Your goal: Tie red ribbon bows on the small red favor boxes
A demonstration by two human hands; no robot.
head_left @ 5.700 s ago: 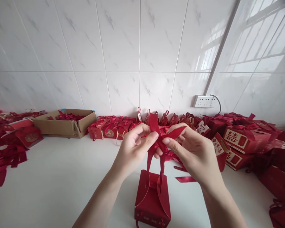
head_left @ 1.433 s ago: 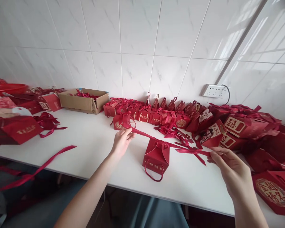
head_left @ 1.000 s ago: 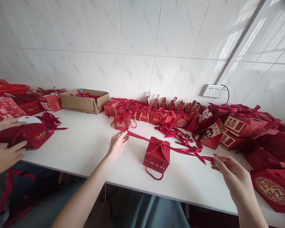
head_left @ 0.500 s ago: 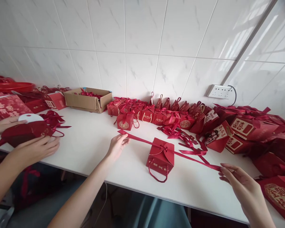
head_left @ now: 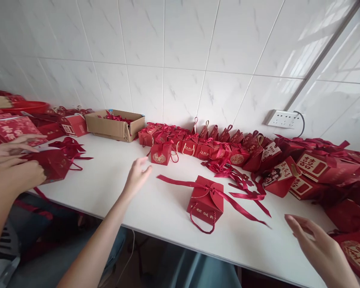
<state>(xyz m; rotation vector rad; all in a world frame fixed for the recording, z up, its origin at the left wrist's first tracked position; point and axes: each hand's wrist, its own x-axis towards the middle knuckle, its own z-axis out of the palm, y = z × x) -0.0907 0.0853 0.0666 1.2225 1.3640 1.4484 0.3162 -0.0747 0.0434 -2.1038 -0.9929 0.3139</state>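
A small red gift box (head_left: 208, 204) stands on the white table in front of me. A red ribbon (head_left: 241, 206) is knotted once through its top flaps, and both tails lie loose to the sides. A twisted red cord handle (head_left: 202, 229) hangs down the near side. My left hand (head_left: 137, 176) is raised left of the box, thumb and fingers apart, holding nothing, close to the ribbon's left end. To the right of the box, my right hand (head_left: 316, 242) is off the ribbon, loosely curved and open with nothing in it.
Several finished red boxes (head_left: 190, 143) line the wall, with more piled (head_left: 325, 164) at right. Loose ribbons (head_left: 237, 178) lie behind the box. A cardboard box (head_left: 108, 126) holds ribbons. At left, a co-worker's hands (head_left: 24, 168) handle another red box (head_left: 54, 164).
Both my hands have let go of the ribbon ends and drawn outward. The taut ribbon has gone slack. The co-worker's hands have shifted on their box.
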